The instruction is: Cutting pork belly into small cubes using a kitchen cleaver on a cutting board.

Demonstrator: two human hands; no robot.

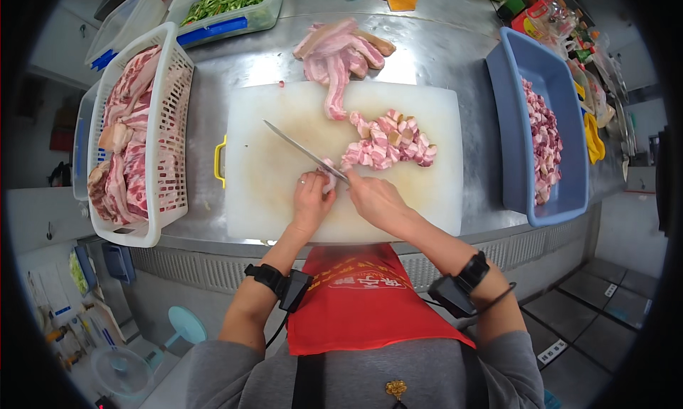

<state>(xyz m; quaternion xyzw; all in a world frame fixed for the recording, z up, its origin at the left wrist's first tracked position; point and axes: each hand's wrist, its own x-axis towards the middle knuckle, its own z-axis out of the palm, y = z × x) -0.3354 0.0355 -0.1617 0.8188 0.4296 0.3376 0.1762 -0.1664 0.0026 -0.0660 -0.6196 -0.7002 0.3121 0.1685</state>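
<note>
On a white plastic cutting board [267,195], my right hand [376,199] grips a kitchen knife [301,148] whose blade points up and to the left. My left hand [311,198], with a ring on one finger, holds a short strip of pork belly [330,180] under the blade. Part of that strip is hidden by my fingers and the knife. To the right of the blade lies a heap of diced pork [392,142]. Uncut pork belly strips [341,51] are piled beyond the board, and one hangs over its far edge.
A white plastic basket [169,115] of large pork slabs stands left on the steel counter [211,88]. At right, a blue plastic tub [509,158] contains diced meat. A clear container [229,31] of cut green peppers sits at the back left. Bottles [544,22] crowd the back right.
</note>
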